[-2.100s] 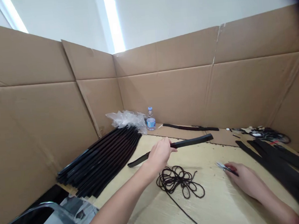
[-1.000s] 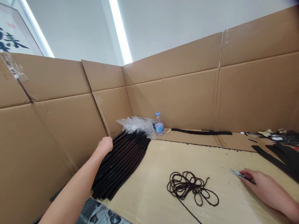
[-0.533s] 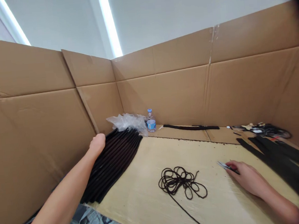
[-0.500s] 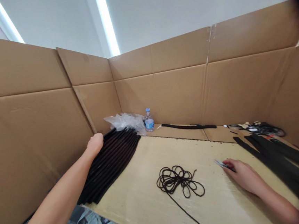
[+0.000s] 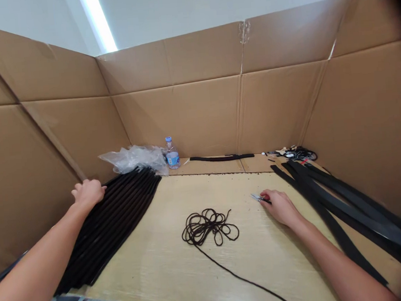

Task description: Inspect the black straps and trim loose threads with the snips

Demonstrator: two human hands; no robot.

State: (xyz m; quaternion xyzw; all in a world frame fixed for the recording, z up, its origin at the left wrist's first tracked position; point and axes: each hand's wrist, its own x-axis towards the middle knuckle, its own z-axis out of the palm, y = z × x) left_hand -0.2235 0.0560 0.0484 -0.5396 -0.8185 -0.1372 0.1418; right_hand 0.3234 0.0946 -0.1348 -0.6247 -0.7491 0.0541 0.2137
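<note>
Left hand [image 5: 89, 192] lies on the stack of black strips [image 5: 112, 224], left of frame, fingers bent; whether its grip closes on one, cannot tell. Right hand [image 5: 279, 205], centre right: grip pinching small snips [image 5: 258, 197], only the tips showing. Coiled black cord [image 5: 209, 225] lies between the hands on the surface [image 5: 154, 267]. Water bottle [image 5: 171, 153] beside crumpled plastic bag [image 5: 134, 158]; label unreadable. Long black strips [image 5: 334, 195] at right, ends cut off.

A cardboard wall [image 5: 199, 103] encloses the desk [image 5: 168, 265] on its left, far and right sides. The stack of strips [image 5: 115, 214] lies at the left, with the left hand [image 5: 88, 192] on its far-left edge. A plastic bag [image 5: 134, 157] lies at the stack's far end, with a water bottle [image 5: 172, 154] just to its right. The coiled cord [image 5: 207, 226] lies at the centre. To its right is the right hand [image 5: 279, 205], with snips [image 5: 257, 197] at its fingertips. Long strips [image 5: 349, 203] lie along the right side.
</note>
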